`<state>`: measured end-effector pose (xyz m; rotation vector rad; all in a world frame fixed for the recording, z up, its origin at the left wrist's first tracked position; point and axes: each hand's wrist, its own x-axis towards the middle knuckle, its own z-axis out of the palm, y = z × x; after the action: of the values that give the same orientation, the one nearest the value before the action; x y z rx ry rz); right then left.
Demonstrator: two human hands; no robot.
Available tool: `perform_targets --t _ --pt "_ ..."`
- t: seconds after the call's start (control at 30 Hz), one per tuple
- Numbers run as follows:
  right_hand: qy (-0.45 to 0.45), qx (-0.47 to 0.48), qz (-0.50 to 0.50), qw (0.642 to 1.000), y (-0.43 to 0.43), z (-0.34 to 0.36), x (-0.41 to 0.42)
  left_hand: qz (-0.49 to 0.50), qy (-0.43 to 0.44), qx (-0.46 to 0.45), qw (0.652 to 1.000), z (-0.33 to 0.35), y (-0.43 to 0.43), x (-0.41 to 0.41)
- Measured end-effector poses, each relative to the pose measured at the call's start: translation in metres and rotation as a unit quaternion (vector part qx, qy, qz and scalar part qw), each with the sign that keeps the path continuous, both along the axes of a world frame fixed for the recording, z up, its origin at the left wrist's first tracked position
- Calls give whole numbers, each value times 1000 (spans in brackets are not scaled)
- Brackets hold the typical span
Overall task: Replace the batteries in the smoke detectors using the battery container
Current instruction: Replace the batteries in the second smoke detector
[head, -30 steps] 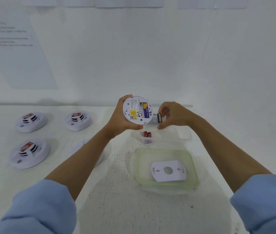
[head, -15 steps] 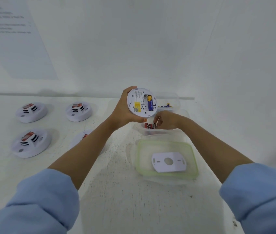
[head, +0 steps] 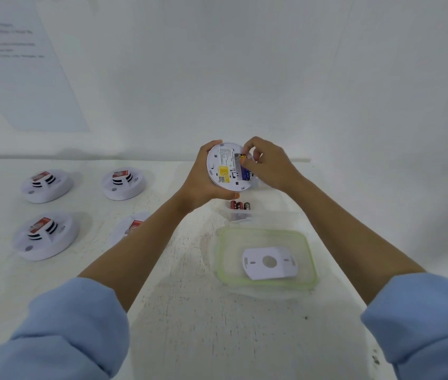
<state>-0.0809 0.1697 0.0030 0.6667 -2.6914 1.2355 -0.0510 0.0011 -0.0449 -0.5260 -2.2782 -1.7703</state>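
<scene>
Head cam: left hand (head: 203,179) clamped round the smoke detector (head: 228,168), back side up, above table's far edge. Right hand (head: 268,163) pinched on a battery (head: 242,159) at the bay's top end, its long axis looks in line w/ the slot. Battery container (head: 240,208) just below.

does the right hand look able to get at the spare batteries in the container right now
Probably yes, once freed. The right hand is pinching at the battery bay of the smoke detector that the left hand holds. The batteries lie just below, in the open container, with nothing covering them.
</scene>
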Motion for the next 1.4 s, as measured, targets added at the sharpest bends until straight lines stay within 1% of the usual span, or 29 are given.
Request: perform_targets --t 0.2,0.3,0.43,0.57,0.67,0.73,0.87,0.97,1.07,1.17,1.2,1.23,1.27,1.33,1.4 --pt "46 38 -17 998 -7 -7 0 8 -2 10 1000 -1 2 1" --pt "36 45 -23 998 -10 -6 0 4 -1 7 1000 -1 2 1" --pt "11 24 -25 999 -9 -3 -3 -4 -7 5 1000 -4 4 0" --pt "6 18 -24 1000 -8 -5 -3 -6 -13 -3 1000 -6 3 0" --pt "6 -7 -26 1000 -7 -4 -3 -3 -19 5 1000 -7 1 -1" --pt "10 0 -24 1000 -8 -3 -3 -1 -18 7 1000 -7 0 -1" --pt "56 32 -37 997 -10 -2 -3 -2 -10 0 1000 -4 3 -3" --pt "97 -1 -59 994 -10 -1 0 4 0 -7 1000 -3 4 -5" --pt "95 -90 -63 989 -10 2 6 6 3 -11 1000 -2 3 -6" --pt "64 -191 -134 970 -3 8 4 9 -1 -9 1000 -3 1 -4" --pt "42 -210 -166 963 2 9 2 11 -4 -6 1000 -3 0 -3" --pt "14 -208 -189 959 8 9 0 14 -8 -3 1000 -3 -1 -2" --pt "-22 -179 -198 963 13 5 -3 16 -10 0 1000 -3 -3 -2" --pt "-111 -64 -177 976 18 -6 -6 22 -12 2 1000 -4 -5 -1" --pt "-204 42 -136 969 18 -21 -5 27 -11 5 1000 -3 -6 -2"
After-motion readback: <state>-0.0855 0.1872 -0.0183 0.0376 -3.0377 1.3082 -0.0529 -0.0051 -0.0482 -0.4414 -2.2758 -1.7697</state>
